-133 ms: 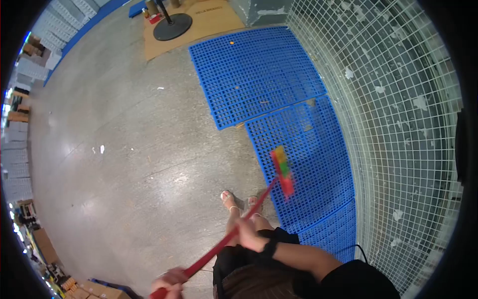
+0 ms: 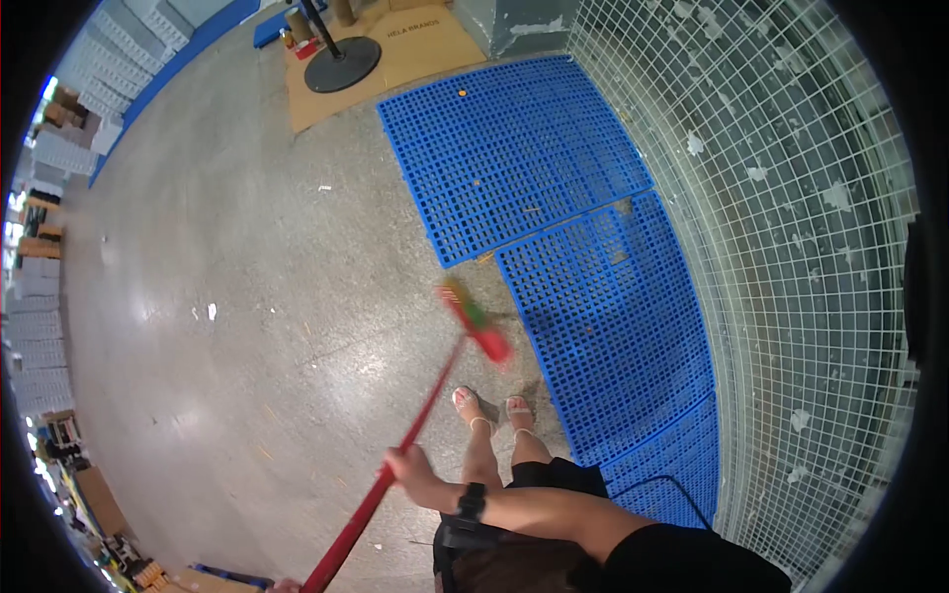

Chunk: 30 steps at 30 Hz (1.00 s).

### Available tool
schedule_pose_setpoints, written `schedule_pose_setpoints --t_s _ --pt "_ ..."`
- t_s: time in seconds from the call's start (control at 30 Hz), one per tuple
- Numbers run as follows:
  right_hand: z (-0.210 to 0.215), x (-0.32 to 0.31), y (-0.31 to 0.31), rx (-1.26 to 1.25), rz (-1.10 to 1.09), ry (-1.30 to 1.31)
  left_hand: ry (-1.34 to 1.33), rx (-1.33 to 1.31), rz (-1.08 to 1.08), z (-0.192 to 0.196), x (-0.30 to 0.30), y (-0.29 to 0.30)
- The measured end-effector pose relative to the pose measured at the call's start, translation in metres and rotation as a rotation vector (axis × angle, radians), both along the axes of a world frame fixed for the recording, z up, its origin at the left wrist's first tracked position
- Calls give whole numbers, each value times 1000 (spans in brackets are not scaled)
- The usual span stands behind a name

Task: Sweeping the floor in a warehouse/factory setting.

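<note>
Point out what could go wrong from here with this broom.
The blurred broom head is over the floor beside a blue mat, so it might snag on the mat's edge. It is also just ahead of the feet, so it could bump the toes. The left hand barely shows, so its grip may be hard to review.

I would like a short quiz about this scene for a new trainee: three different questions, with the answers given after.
1. Which hand grips the red handle closer to the multicoloured broom head?
2. True or false: the broom head is over the blue mats.
3. What stands on the brown cardboard sheet: (a) a ladder, (b) a round black base, (c) a chair?

Key:
1. The right hand.
2. False; it is over the grey floor.
3. b, the round black base.
</note>
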State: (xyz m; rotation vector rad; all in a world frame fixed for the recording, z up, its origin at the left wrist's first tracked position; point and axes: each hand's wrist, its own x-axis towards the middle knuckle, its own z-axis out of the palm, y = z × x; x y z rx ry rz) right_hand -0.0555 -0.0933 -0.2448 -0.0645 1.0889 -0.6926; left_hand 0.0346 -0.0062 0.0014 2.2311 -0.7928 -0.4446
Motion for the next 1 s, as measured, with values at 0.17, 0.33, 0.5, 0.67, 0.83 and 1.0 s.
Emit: schedule_pose_setpoints --t_s 0.17,0.33,0.5,0.67,0.83,1.0 --pt "66 53 -36 -12 102 -312 218 -606 -678 41 27 -24" --pt "87 28 -58 -40 23 -236 267 -746 -630 40 51 -36" --pt "60 -51 -75 -14 -268 140 340 -438 -609 13 4 -96" --pt "10 -179 -57 57 -717 445 694 6 -1061 -27 -56 -148" --pt "-31 -304 -3 150 -1181 593 658 137 -1707 -110 -135 -168" --pt "-62 -385 81 216 -1278 900 392 658 -1992 -221 -178 -221"
